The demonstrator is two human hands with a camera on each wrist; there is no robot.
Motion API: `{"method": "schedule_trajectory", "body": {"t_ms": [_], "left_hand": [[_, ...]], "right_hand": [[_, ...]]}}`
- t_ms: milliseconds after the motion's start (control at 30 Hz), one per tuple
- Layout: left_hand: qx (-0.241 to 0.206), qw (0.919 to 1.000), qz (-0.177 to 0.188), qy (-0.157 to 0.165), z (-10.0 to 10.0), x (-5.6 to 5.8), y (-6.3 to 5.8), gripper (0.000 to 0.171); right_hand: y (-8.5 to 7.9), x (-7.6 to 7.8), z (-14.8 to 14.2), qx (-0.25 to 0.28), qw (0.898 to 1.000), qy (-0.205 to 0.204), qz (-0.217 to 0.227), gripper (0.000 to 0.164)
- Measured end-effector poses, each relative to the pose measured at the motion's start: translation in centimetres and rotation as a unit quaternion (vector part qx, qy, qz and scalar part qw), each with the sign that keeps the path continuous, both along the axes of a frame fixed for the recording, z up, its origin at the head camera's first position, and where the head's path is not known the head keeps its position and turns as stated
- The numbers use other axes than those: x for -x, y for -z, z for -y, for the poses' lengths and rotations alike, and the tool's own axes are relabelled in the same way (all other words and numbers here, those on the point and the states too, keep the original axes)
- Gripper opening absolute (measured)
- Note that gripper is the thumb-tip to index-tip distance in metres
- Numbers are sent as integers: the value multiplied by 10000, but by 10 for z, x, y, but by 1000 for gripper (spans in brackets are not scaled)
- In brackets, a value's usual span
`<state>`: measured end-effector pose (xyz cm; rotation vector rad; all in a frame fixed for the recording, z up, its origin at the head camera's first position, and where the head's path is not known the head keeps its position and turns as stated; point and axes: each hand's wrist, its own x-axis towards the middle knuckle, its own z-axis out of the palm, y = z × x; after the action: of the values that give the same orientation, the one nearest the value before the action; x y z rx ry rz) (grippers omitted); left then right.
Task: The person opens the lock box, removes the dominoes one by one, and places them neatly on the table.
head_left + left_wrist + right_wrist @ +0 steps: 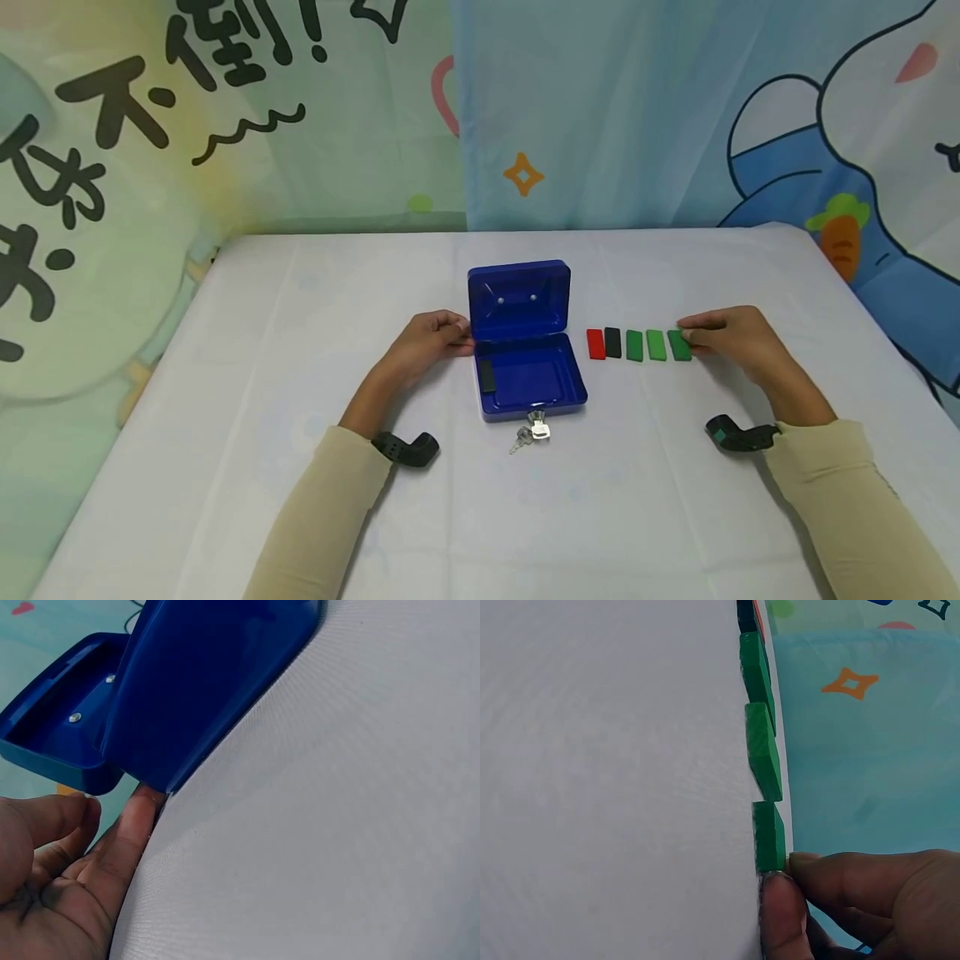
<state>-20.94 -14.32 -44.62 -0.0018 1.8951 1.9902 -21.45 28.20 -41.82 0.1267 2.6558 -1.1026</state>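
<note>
A blue metal box (532, 375) stands on the table with its lid (519, 298) raised. Inside, along its left wall, lies a dark block (487, 377). My left hand (435, 333) is at the box's left side, fingertips touching the rear corner of the base (217, 690), thumb held apart. To the right of the box runs a row of flat blocks: a red one (596, 344), a black one (612, 342) and three green ones (634, 346). My right hand (726, 332) has its fingertips against the outer end of the rightmost green block (769, 836).
A silver padlock (538, 427) hangs at the box's front, with keys (521, 439) lying on the white tablecloth (615, 517). Black wrist bands (408, 450) sit on both forearms. A printed curtain (600, 108) hangs behind the table.
</note>
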Motion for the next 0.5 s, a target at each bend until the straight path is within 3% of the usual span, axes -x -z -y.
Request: {"method": "schedule_trajectory", "body": {"t_ms": [300,500], "left_hand": [[-63,10000,-50,-11,1,0,0,19],[-86,10000,-23,19,1,0,0,18]], "right_hand": [[-4,2,-2,-129,9998,9,123,43],[-9,2,-2,171,9996,-113,175,44]]}}
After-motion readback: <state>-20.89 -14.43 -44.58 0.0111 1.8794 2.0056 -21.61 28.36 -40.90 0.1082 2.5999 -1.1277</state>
